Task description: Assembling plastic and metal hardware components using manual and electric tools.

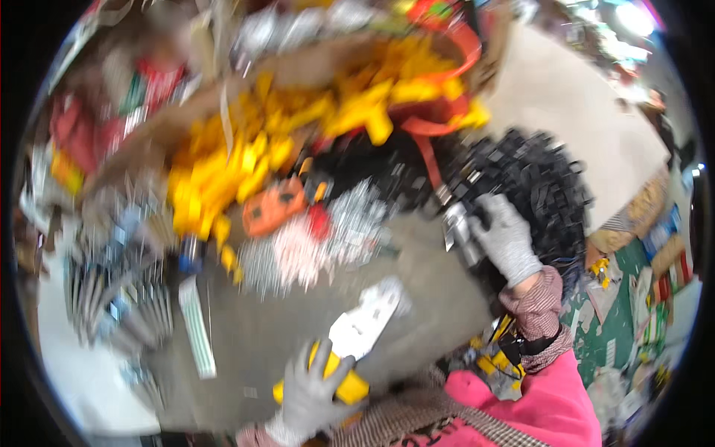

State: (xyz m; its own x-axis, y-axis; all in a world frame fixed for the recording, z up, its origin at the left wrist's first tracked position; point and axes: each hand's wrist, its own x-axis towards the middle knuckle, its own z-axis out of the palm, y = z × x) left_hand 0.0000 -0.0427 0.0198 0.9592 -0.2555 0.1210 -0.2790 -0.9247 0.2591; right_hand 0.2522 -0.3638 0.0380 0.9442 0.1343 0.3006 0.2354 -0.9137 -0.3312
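My left hand (313, 391), in a grey glove, lies over a yellow plastic piece (354, 387) near the front edge of the work surface, fingers bent across it. Against that piece, or joined to it, is a white flat part (365, 324) with small holes; blur hides which. My right hand (510, 242), gloved too, is at the left edge of a heap of small black parts (529, 179). Its thumb and fingers look apart. Right beside the thumb is a shiny silvery metal object (460, 231), smeared by motion; whether they touch is unclear.
Yellow pieces (246, 164) fill the back, with a red-orange strap (428, 156) hanging over them. An orange tool (274, 207), pale pink and clear small parts (298, 249), and metal strips (123, 305) stand around the dark mat (261, 320). A pale board (573, 112) is at far right.
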